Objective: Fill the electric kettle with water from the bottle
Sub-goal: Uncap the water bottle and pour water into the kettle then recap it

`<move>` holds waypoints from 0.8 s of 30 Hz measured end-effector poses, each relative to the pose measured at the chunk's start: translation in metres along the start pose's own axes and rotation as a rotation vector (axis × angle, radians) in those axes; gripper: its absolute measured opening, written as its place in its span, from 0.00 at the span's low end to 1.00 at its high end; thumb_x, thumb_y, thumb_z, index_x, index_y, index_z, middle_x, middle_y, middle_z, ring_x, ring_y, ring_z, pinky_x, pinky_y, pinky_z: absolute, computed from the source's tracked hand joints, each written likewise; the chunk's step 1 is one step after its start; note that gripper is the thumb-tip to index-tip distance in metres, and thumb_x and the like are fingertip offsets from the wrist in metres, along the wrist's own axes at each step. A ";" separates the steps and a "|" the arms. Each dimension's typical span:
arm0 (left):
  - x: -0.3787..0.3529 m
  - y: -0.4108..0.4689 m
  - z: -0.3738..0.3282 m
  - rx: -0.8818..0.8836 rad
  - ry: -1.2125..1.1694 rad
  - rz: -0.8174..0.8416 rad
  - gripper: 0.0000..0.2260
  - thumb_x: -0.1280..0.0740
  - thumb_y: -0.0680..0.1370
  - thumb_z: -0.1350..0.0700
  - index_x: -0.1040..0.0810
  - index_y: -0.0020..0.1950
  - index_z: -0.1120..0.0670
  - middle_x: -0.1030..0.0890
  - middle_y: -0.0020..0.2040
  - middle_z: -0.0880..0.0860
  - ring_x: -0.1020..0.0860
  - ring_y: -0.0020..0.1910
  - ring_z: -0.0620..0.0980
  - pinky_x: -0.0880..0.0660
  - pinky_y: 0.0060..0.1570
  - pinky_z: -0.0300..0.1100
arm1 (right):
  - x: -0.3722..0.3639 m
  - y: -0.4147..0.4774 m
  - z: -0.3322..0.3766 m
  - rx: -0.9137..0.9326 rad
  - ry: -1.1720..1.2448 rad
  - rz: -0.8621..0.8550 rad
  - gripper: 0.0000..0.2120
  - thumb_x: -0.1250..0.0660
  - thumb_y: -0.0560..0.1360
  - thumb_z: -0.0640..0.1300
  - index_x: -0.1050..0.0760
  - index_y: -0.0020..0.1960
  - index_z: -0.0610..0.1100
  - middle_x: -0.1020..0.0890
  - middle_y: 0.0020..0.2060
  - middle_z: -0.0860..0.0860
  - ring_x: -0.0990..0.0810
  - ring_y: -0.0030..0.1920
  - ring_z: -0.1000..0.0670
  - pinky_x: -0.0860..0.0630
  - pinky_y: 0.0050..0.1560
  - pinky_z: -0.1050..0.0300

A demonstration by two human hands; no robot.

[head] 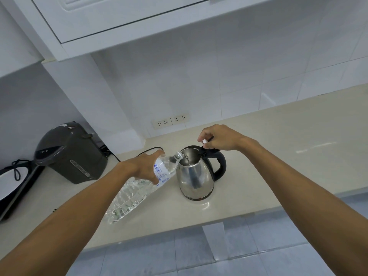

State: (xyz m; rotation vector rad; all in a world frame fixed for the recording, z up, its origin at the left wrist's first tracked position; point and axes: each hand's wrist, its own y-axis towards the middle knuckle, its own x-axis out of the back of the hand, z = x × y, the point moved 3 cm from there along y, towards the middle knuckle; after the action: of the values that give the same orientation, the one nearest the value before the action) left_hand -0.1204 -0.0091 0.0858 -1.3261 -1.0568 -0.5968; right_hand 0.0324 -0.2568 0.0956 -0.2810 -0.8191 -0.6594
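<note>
A steel electric kettle (196,176) with a black handle stands on the beige counter (278,148), its lid held up. My left hand (146,168) grips a clear plastic water bottle (137,190) around its upper part and tilts it, mouth at the kettle's rim. A thin stream of water runs into the opening. My right hand (218,138) rests at the top of the kettle's handle, pinching a small white bottle cap (204,141) while holding the lid back.
A dark grey hot-water dispenser (73,154) stands at the left against the wall, with a black-edged appliance (12,188) beside it. A black cord (148,151) lies behind the bottle. Two wall sockets (171,120) sit above the counter. The counter's front edge drops to a tiled floor (219,253).
</note>
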 end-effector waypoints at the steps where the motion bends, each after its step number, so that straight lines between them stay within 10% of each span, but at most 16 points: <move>1: 0.000 0.000 0.000 0.000 0.006 0.002 0.47 0.21 0.72 0.54 0.46 0.82 0.42 0.25 0.40 0.53 0.25 0.35 0.50 0.21 0.37 0.47 | -0.001 0.001 0.000 0.001 -0.007 -0.002 0.12 0.28 0.75 0.41 0.17 0.58 0.48 0.20 0.45 0.50 0.20 0.51 0.49 0.27 0.52 0.61; 24: 0.000 0.000 0.010 0.005 -0.020 0.032 0.47 0.22 0.72 0.56 0.47 0.82 0.43 0.27 0.40 0.53 0.27 0.33 0.50 0.21 0.33 0.43 | -0.009 0.017 0.007 -0.009 -0.016 0.038 0.11 0.28 0.75 0.43 0.18 0.56 0.51 0.16 0.55 0.49 0.19 0.56 0.51 0.23 0.58 0.55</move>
State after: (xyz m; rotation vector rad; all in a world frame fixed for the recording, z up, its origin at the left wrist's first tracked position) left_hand -0.1231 0.0003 0.0850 -1.3448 -1.0509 -0.5571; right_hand 0.0347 -0.2364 0.0941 -0.3096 -0.8249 -0.6260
